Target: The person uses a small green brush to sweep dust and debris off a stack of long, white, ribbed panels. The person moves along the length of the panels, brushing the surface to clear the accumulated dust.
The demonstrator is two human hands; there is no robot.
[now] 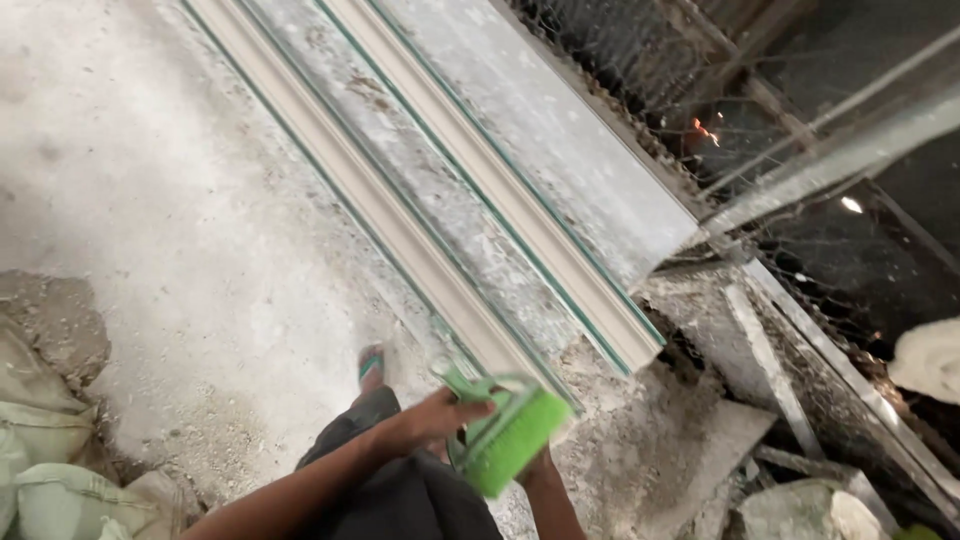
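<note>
Fingers [470,408] of the left hand [440,415] are curled tight around the handle end of a green scrubbing brush [505,435], thumb side up, clamping it. That brush, with its bright green bristles turned outward and a paler green back, sits just below the near end of the long metal channel frame [470,210], almost touching the frame's cut corner. On the far side of the brush, the right hand [540,470] comes up from beneath; it is mostly hidden behind the bristle block, so whether its fingers grip the brush or only rest against it cannot be told. Directly under the brush are the person's dark trousers [400,490], and beyond them, toward the frame, one foot in a green-strapped sandal [372,365] stands on the dusty concrete floor [180,200]. Well to the left of the brush lie pale filled sacks [40,450]. Right of the frame, wire mesh [640,60] covers a dark opening, and broken concrete rubble [790,505] lies below it.
</note>
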